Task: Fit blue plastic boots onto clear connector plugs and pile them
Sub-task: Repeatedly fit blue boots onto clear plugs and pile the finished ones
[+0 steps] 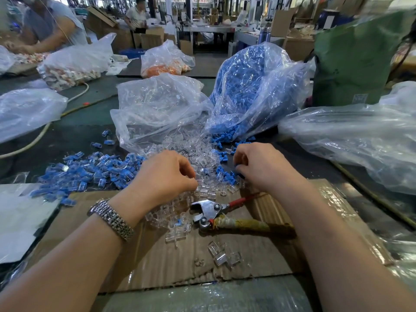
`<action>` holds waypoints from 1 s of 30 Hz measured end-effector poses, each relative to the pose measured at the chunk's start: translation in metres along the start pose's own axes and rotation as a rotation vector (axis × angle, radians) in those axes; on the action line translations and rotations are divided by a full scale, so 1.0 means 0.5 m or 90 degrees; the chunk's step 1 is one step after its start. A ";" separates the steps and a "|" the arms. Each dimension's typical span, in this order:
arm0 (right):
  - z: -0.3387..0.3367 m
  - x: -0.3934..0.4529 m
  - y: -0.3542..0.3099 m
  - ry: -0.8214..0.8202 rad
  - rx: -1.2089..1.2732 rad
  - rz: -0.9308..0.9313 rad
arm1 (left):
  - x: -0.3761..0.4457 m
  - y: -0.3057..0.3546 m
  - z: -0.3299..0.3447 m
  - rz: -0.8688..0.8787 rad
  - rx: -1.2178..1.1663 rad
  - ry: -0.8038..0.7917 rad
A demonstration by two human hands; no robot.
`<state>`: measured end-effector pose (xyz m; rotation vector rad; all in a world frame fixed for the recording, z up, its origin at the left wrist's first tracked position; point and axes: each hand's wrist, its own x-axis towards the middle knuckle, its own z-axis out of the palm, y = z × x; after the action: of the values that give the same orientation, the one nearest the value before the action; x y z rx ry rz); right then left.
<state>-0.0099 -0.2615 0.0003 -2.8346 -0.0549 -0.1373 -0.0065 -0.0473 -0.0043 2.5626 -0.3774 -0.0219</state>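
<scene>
1. Left hand (165,174): knuckles up, fingers curled down into the loose heap of clear plastic connector plugs (193,154); fingertips hidden, so whether they pinch a plug cannot be told. Silver link-band wristwatch (111,218) on the wrist.
2. Right hand (258,164): fingers curled, pinching a small blue plastic boot (239,172) at the fingertips, just right of the plug heap.
3. Clear plug heap: spills from an open transparent bag (155,104) onto the dark table (74,134), reaching the brown corrugated cardboard sheet (180,255).
4. Loose blue boots (227,174): scattered between the hands, trailing from a transparent bag of blue boots (254,86).
5. Pile of assembled blue-and-clear plugs (90,170): on the table, left of the left hand.
6. Metal cutting pliers with one red and one tape-wrapped handle (213,213): lying on the cardboard, near the wrists.
</scene>
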 end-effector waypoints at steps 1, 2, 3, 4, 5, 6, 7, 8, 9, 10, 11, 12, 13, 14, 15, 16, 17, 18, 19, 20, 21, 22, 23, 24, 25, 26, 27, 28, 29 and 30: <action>-0.004 -0.001 0.000 0.018 0.022 -0.003 | -0.003 0.001 0.000 0.010 -0.005 0.010; -0.008 -0.002 -0.001 0.038 0.055 -0.007 | -0.005 0.001 0.000 0.019 -0.011 0.022; -0.010 -0.003 -0.002 0.058 0.092 -0.010 | -0.007 0.000 -0.001 0.024 -0.014 0.034; -0.013 -0.005 -0.004 0.075 0.126 -0.014 | -0.008 0.000 -0.002 0.025 -0.013 0.043; -0.014 -0.006 -0.007 0.088 0.151 -0.019 | -0.008 -0.001 -0.002 0.023 -0.007 0.050; -0.014 -0.008 -0.009 0.097 0.167 -0.024 | -0.009 -0.001 -0.003 0.021 0.000 0.052; -0.015 -0.010 -0.010 0.103 0.178 -0.029 | -0.009 -0.001 -0.004 0.020 0.006 0.049; -0.016 -0.011 -0.010 0.109 0.184 -0.031 | -0.010 0.000 -0.004 0.022 0.011 0.044; -0.017 -0.013 -0.010 0.114 0.186 -0.033 | -0.010 0.001 -0.005 0.025 0.018 0.037; -0.018 -0.014 -0.010 0.117 0.185 -0.033 | -0.010 0.002 -0.006 0.028 0.027 0.029; -0.019 -0.015 -0.009 0.118 0.183 -0.034 | -0.011 0.002 -0.006 0.031 0.036 0.021; -0.020 -0.016 -0.010 0.119 0.181 -0.035 | -0.011 0.002 -0.006 0.032 0.042 0.015; -0.020 -0.017 -0.010 0.120 0.182 -0.037 | -0.010 0.002 -0.006 0.033 0.045 0.013; -0.020 -0.017 -0.011 0.119 0.184 -0.038 | -0.010 0.002 -0.005 0.034 0.045 0.014; -0.020 -0.018 -0.013 0.118 0.187 -0.039 | -0.008 0.001 -0.004 0.034 0.046 0.016; -0.020 -0.019 -0.015 0.117 0.191 -0.041 | -0.006 -0.001 -0.003 0.033 0.048 0.019; -0.020 -0.020 -0.016 0.116 0.195 -0.043 | -0.004 -0.003 -0.001 0.034 0.049 0.022; -0.020 -0.020 -0.017 0.115 0.196 -0.045 | -0.003 -0.005 0.000 0.037 0.048 0.025; -0.020 -0.021 -0.019 0.114 0.197 -0.047 | -0.002 -0.007 0.002 0.041 0.044 0.027; -0.021 -0.021 -0.019 0.114 0.197 -0.049 | -0.001 -0.007 0.004 0.047 0.040 0.029; -0.020 -0.022 -0.019 0.113 0.198 -0.051 | 0.001 -0.008 0.006 0.052 0.037 0.030; -0.021 -0.022 -0.019 0.113 0.198 -0.053 | 0.002 -0.008 0.008 0.052 0.033 0.031; -0.020 -0.023 -0.020 0.111 0.198 -0.056 | 0.003 -0.008 0.009 0.051 0.029 0.033; -0.020 -0.024 -0.021 0.110 0.198 -0.059 | 0.004 -0.009 0.010 0.052 0.025 0.038; -0.020 -0.025 -0.022 0.110 0.200 -0.062 | 0.003 -0.011 0.009 0.055 0.019 0.045; -0.020 -0.025 -0.022 0.111 0.203 -0.064 | 0.003 -0.013 0.006 0.057 0.005 0.057; -0.021 -0.025 -0.022 0.114 0.206 -0.066 | 0.002 -0.016 0.003 0.055 -0.021 0.072; -0.021 -0.024 -0.022 0.116 0.212 -0.067 | 0.002 -0.019 -0.002 0.051 -0.062 0.087; -0.022 -0.024 -0.022 0.118 0.222 -0.068 | 0.002 -0.023 -0.008 0.047 -0.110 0.096; -0.022 -0.023 -0.022 0.117 0.239 -0.071 | 0.003 -0.025 -0.013 0.042 -0.161 0.098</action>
<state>-0.0231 -0.2547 0.0130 -2.4338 -0.1785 -0.3691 -0.0014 -0.0341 -0.0053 2.2830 -0.3746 0.1432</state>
